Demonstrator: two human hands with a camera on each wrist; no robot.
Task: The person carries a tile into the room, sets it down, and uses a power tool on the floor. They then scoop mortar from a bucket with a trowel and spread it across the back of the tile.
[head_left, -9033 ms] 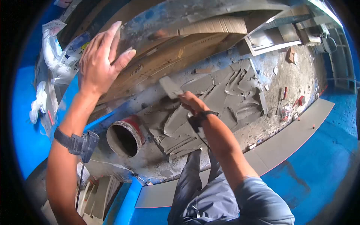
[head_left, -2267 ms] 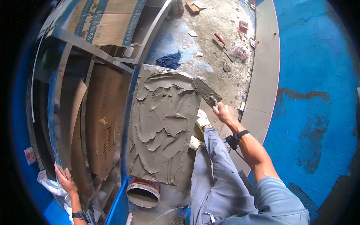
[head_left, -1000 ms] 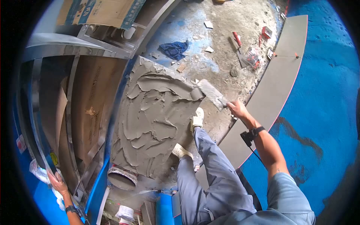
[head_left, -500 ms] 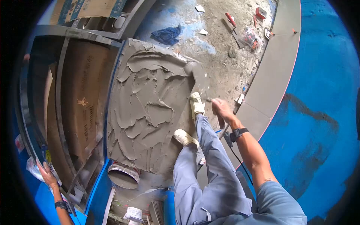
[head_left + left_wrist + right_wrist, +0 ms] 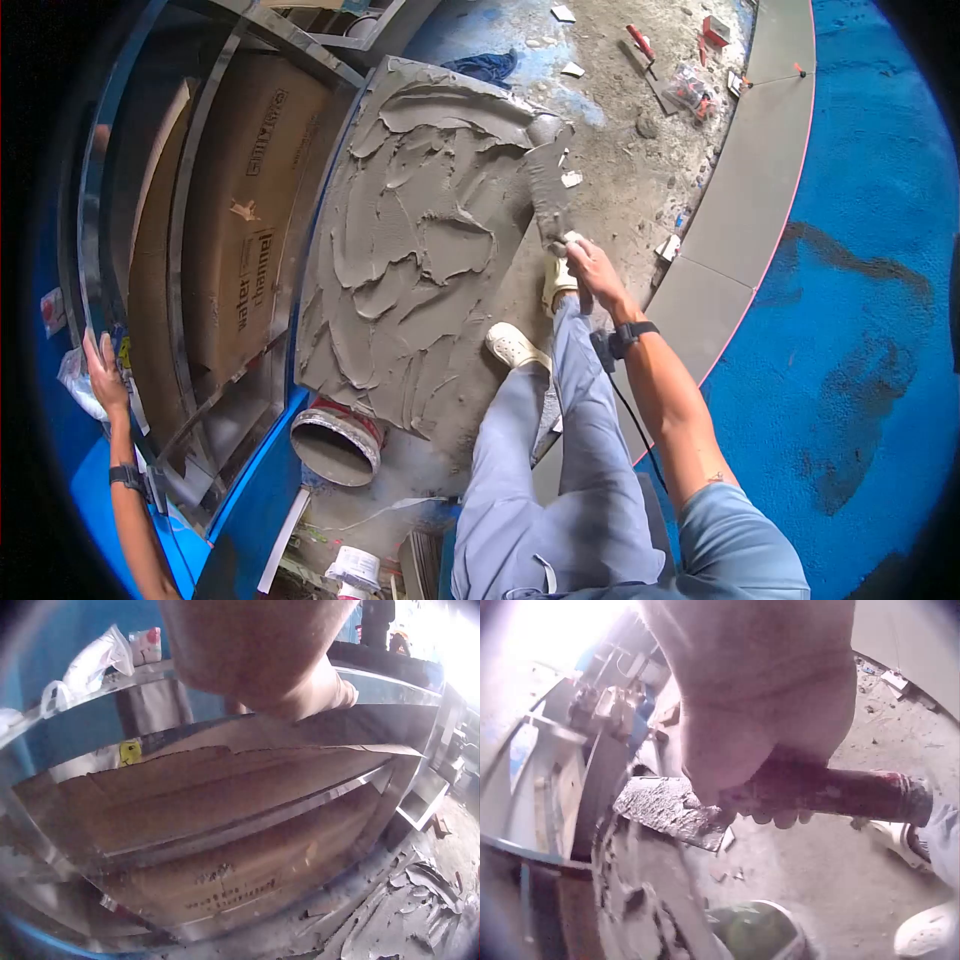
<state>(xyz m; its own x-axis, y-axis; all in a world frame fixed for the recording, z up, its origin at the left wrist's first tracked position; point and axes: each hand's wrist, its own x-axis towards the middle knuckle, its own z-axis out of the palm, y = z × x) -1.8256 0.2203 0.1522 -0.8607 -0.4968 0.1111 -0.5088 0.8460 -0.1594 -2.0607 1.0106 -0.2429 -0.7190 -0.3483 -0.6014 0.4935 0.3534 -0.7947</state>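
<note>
My right hand (image 5: 596, 272) grips the dark red handle (image 5: 855, 793) of a trowel, the fingers curled round it in the right wrist view. The trowel's mortar-coated blade (image 5: 547, 192) touches the upper right edge of a slab thickly spread with grey mortar (image 5: 410, 250). In the right wrist view, wet mortar covers the blade (image 5: 667, 810). My left hand (image 5: 106, 378) rests against the outer rail of a metal frame (image 5: 92, 230) at the far left, its fingers straight. The left wrist view shows that hand (image 5: 319, 694) partly, over the frame's top edge.
Cardboard (image 5: 255, 210) stands inside the frame. A mortar-smeared bucket (image 5: 336, 446) lies below the slab. My feet, in pale clogs (image 5: 515, 346), stand right of it. A blue cloth (image 5: 485, 67), a red-handled tool (image 5: 640, 42) and a strip of grey tiles (image 5: 745, 200) lie beyond.
My right hand has turned the trowel from pointing up and left to nearly upright, its blade now at the slab's edge. My left hand stays at the frame. The head view has shifted.
</note>
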